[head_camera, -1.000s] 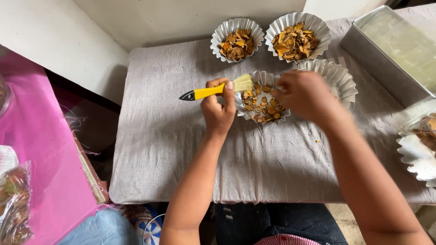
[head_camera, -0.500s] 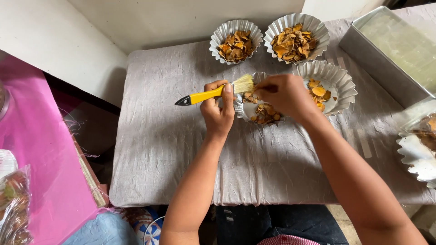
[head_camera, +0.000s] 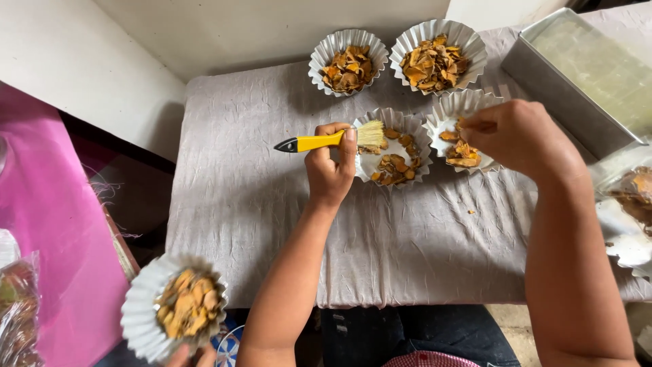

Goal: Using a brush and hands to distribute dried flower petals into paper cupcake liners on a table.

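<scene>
One view only, worn on the person's head. It looks steeply down and forward over a grey cloth-covered table (head_camera: 272,204), close enough that both forearms enter from the bottom edge and the left hand (head_camera: 331,166) and right hand (head_camera: 519,136) sit near mid-frame. Upper edge: white wall at the table's far side. Left edge: pink surface (head_camera: 47,224). Right edge: metal tray (head_camera: 564,88), partly cut off. No second view shares the scene.
</scene>
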